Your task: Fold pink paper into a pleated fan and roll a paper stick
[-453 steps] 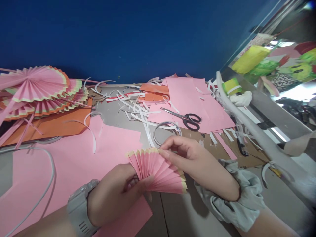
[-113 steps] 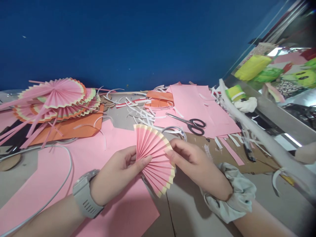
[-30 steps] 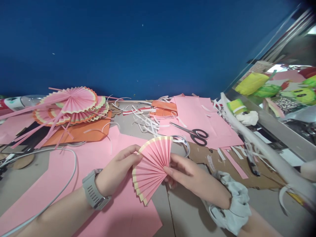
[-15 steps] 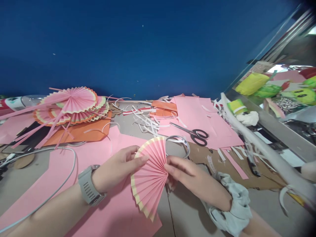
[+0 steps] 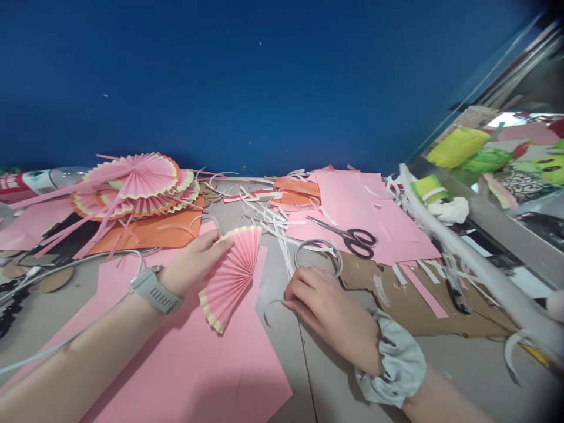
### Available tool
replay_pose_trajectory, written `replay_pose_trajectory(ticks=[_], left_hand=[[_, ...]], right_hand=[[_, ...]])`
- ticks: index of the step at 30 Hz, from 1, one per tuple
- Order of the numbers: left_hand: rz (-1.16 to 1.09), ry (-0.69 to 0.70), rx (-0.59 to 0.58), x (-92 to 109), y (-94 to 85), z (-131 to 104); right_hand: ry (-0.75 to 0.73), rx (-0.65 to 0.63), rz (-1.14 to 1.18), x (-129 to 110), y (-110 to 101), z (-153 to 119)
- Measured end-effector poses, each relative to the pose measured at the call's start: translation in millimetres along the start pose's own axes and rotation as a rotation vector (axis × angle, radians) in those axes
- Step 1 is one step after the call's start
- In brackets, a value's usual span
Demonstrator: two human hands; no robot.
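My left hand [image 5: 196, 261], a grey watch on its wrist, grips a pleated pink paper fan [image 5: 235, 267] with a pale yellow edge by its outer rim. The fan is held above a large pink paper sheet [image 5: 220, 376]. My right hand [image 5: 324, 305], wearing a pale green scrunchie, is low over the grey table with its fingers closed. A thin, curled whitish strip [image 5: 269, 308] meets its fingertips. Just behind the fingers lies a thin ring-shaped roll of tape [image 5: 338, 258], partly covered by the hand.
Black-handled scissors [image 5: 361, 241] lie on pink paper [image 5: 396, 235]. Finished pleated rosettes [image 5: 136, 179] are piled at the left, near a bottle [image 5: 39, 181]. White paper offcuts [image 5: 264, 214] scatter along the blue wall. A cutter [image 5: 456, 294] rests on brown cardboard [image 5: 409, 311] at the right.
My right hand has let go of the fan's gathered centre and moved down to the table by the tape. My left hand has carried the fan leftward.
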State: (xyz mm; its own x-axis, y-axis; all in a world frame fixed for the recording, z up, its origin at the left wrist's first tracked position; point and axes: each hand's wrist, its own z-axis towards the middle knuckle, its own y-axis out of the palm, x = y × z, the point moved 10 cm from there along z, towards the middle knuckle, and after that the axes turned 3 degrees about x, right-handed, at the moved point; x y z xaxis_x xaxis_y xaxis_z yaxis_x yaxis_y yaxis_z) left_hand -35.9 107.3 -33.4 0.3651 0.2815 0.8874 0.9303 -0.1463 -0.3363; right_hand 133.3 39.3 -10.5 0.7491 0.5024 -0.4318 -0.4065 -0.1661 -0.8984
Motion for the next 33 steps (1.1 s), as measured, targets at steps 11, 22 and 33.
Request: replay_pose_trajectory(ticks=[11,22,33], left_hand=[[0.317,0.195,-0.033,13.9,16.2,-13.2],[0.546,0.252,0.014,19.3,0.2,-9.2],[0.742,0.654,0.346,48.2,-11.7,-14.8]], right_hand=[[0.466,0.543,0.935,81.2,-43.5,-15.6],[0.280,0.298,0.048,39.6,-48.5,-7.1],[0.226,0.200,-0.330,39.1,-28.3,-3.5]])
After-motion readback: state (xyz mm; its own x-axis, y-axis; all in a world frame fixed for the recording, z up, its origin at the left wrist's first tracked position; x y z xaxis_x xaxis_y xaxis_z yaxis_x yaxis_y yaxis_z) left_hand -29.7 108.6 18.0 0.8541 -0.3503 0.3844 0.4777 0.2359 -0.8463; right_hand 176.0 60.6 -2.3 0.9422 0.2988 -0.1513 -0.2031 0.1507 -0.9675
